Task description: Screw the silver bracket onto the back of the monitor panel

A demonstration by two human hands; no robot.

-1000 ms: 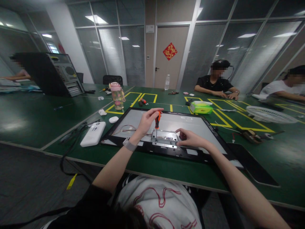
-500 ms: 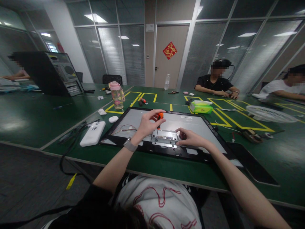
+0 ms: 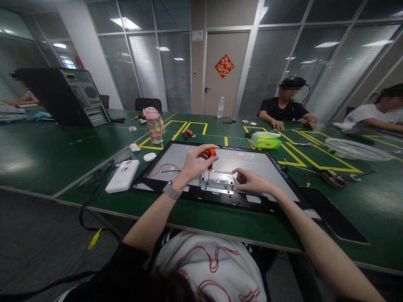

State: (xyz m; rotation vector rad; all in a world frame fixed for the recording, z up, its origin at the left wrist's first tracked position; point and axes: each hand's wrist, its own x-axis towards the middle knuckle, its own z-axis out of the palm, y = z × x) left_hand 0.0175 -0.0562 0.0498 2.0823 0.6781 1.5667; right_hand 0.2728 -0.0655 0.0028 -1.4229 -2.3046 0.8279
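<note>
A flat display panel point(image 3: 258, 161) with a black frame lies on the green table in front of me. Near its front edge sits a silver metal bracket point(image 3: 220, 179) with small parts inside. My left hand point(image 3: 198, 161) grips an orange and black screwdriver point(image 3: 211, 155) by its handle; the tool stands nearly upright at the bracket's left back. At the bracket's right end, my right hand point(image 3: 250, 181) has thumb and fingers curved around its edge, touching or very close to it. Thin wires point(image 3: 166, 168) run over the panel's left part.
Left of the panel are a white power bank point(image 3: 122, 176), a white case point(image 3: 150, 157) and a pink-lidded bottle point(image 3: 153, 126). A green tissue pack point(image 3: 266, 140) lies beyond it. At right are a black slab point(image 3: 333, 216) and a white fan grille point(image 3: 357, 149). Co-workers sit across the table.
My hands, the screwdriver and the bracket stay almost in place. Across the table, the co-worker in black has moved their hands apart.
</note>
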